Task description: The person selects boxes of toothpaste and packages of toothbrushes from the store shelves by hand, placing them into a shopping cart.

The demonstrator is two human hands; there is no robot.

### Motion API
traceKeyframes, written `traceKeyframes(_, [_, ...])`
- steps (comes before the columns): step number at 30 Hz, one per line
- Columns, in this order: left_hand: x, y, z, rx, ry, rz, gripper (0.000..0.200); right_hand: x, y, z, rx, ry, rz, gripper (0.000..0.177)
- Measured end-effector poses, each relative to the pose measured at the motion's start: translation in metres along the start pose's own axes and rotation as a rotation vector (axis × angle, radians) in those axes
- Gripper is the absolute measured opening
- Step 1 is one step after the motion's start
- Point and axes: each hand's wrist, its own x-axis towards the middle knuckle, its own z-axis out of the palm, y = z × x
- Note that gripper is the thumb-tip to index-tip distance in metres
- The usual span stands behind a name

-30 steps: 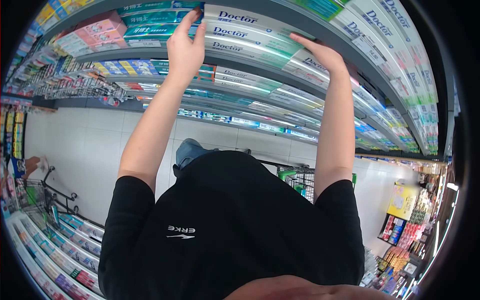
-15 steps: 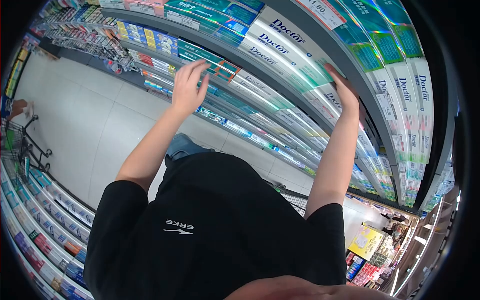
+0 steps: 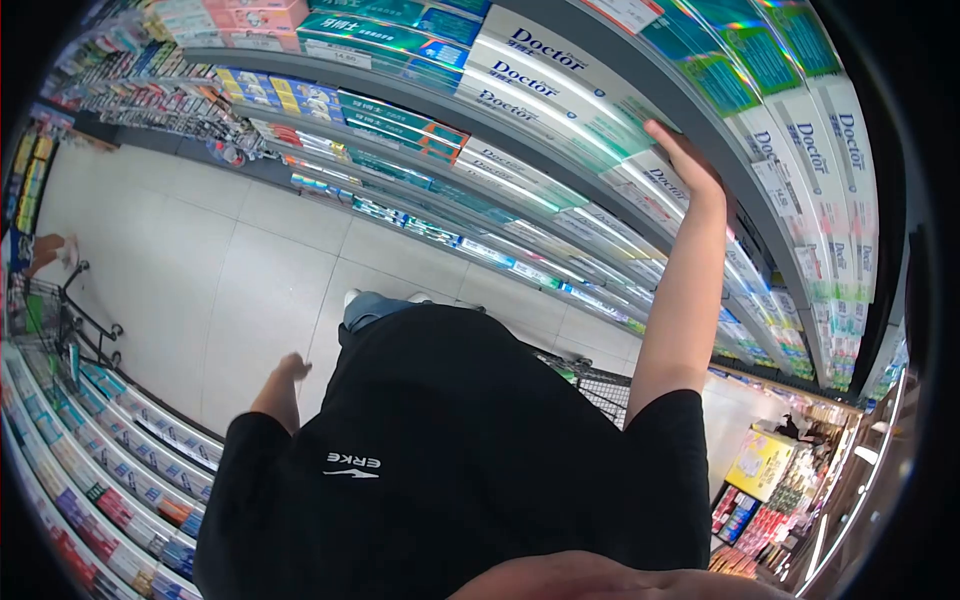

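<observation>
My right hand [image 3: 690, 165] reaches into the shelf at the right end of a stack of white toothpaste boxes [image 3: 545, 75] marked "Doctor". A finger is stretched out against the boxes; the other fingers are mostly hidden. No box has come off the shelf with it. Low at my side, over the floor, hangs my left hand [image 3: 292, 367], small and seen from above. Its fingers are largely out of sight, and no object shows in it.
Green toothpaste boxes [image 3: 385, 40] share the shelf [image 3: 420, 88]. Lower tiers carry more boxes. A shopping cart [image 3: 600, 390] stands by my right side, another cart [image 3: 85, 310] at far left. Behind it runs a second shelf row [image 3: 100, 450]. Pale tiles [image 3: 270, 260] cover the aisle.
My left hand has dropped from in front of the shelves down to my side. My right hand stays at the toothpaste boxes. The view has shifted slightly.
</observation>
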Motion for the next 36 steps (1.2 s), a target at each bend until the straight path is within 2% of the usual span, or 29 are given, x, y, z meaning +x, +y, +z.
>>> traceKeyframes(2, [-0.051, 0.008, 0.0, -0.252, 0.074, -0.062, 0.062, -0.003, -0.008, -0.008, -0.068, -0.015, -0.069, 0.072])
traceKeyframes(3, [-0.059, 0.009, 0.009, -0.38, 0.169, -0.078, 0.055, -0.003, -0.009, -0.01, -0.01, 0.022, -0.145, 0.071])
traceKeyframes(4, [-0.062, 0.012, 0.01, -0.48, 0.178, -0.06, 0.051, -0.003, -0.011, -0.011, -0.002, 0.03, -0.126, 0.071])
traceKeyframes(6, [-0.07, 0.026, 0.004, -0.557, 0.212, -0.068, 0.051, -0.003, -0.018, -0.013, -0.099, -0.005, -0.152, 0.081])
traceKeyframes(8, [-0.071, 0.036, -0.008, -0.641, 0.201, -0.017, 0.049, -0.004, -0.018, -0.013, -0.073, 0.014, -0.187, 0.081])
traceKeyframes(11, [-0.08, 0.051, -0.035, -0.608, 0.24, 0.04, 0.047, 0.012, 0.009, -0.003, 0.155, -0.071, -0.289, 0.079])
traceKeyframes(12, [-0.082, 0.056, -0.041, -0.572, 0.287, 0.04, 0.046, 0.006, 0.002, -0.006, 0.157, -0.054, -0.266, 0.079])
traceKeyframes(14, [-0.088, 0.059, -0.055, -0.558, 0.305, 0.076, 0.045, -0.002, -0.013, -0.01, -0.036, -0.042, -0.18, 0.084])
traceKeyframes(17, [-0.079, 0.049, -0.059, -0.587, 0.321, 0.091, 0.048, 0.0, -0.01, -0.012, -0.012, -0.089, -0.104, 0.085])
traceKeyframes(20, [-0.063, 0.039, -0.071, -0.476, 0.343, 0.132, 0.05, 0.0, -0.004, -0.015, 0.027, -0.188, -0.044, 0.087])
traceKeyframes(22, [-0.068, 0.057, -0.114, -0.576, 0.373, 0.089, 0.053, -0.001, 0.001, -0.018, 0.053, -0.25, -0.012, 0.088])
traceKeyframes(23, [-0.051, 0.063, -0.131, -0.579, 0.505, 0.094, 0.052, -0.002, 0.004, -0.019, 0.065, -0.283, 0.004, 0.089])
traceKeyframes(25, [-0.048, 0.091, -0.192, -0.683, 0.821, 0.357, 0.045, -0.003, 0.009, -0.021, 0.09, -0.35, 0.033, 0.09])
traceKeyframes(27, [-0.101, 0.153, -0.283, -0.738, 1.026, 0.519, 0.039, -0.004, 0.014, -0.023, 0.116, -0.421, 0.059, 0.092])
traceKeyframes(28, [-0.126, 0.181, -0.325, -0.799, 1.101, 0.715, 0.036, -0.004, 0.015, -0.024, 0.128, -0.459, 0.072, 0.092])
traceKeyframes(30, [-0.203, 0.234, -0.394, -0.68, 1.289, 0.813, 0.034, -0.004, 0.017, -0.025, 0.151, -0.539, 0.094, 0.094])
traceKeyframes(31, [-0.234, 0.258, -0.418, -0.634, 1.419, 0.884, 0.035, -0.004, 0.01, -0.028, 0.087, -0.52, 0.046, 0.101])
traceKeyframes(32, [-0.252, 0.274, -0.439, -0.575, 1.508, 0.918, 0.037, -0.006, 0.009, -0.028, 0.09, -0.513, 0.048, 0.101])
traceKeyframes(33, [-0.262, 0.289, -0.457, -0.515, 1.602, 0.955, 0.039, -0.007, 0.007, -0.029, 0.045, -0.442, -0.049, 0.105])
traceKeyframes(34, [-0.266, 0.301, -0.474, -0.512, 1.606, 0.966, 0.039, -0.007, 0.006, -0.032, -0.002, -0.37, -0.143, 0.109])
traceKeyframes(36, [-0.269, 0.323, -0.496, -0.319, 1.812, 0.981, 0.043, -0.009, 0.004, -0.034, -0.023, -0.35, -0.134, 0.109])
